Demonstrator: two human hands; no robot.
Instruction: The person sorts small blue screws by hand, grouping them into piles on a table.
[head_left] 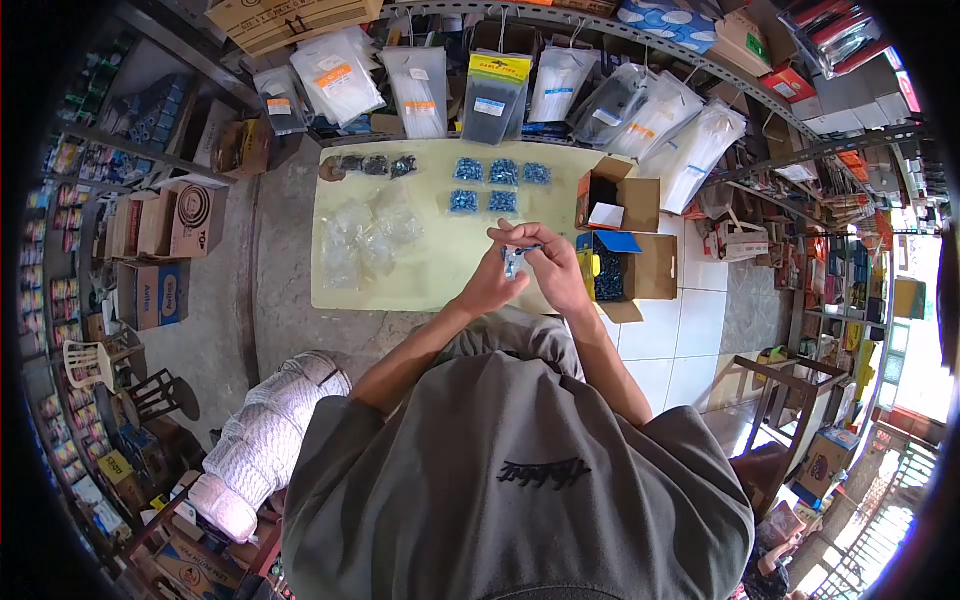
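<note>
On the pale table, a heap of empty clear bags lies at the left, with three dark packets and five blue packets along the far side. Two open cardboard boxes stand at the right, and nothing blocks the hands. The left hand and right hand meet above the table's near edge, fingers pinched shut on one small bag of blue parts.

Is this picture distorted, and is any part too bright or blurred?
Head view: strong fisheye, the shelves bend round a black border; daylight at the right edge is blown out; the table is evenly lit; left hand and right hand are sharp, but the small bag they hold is too small for detail.
</note>
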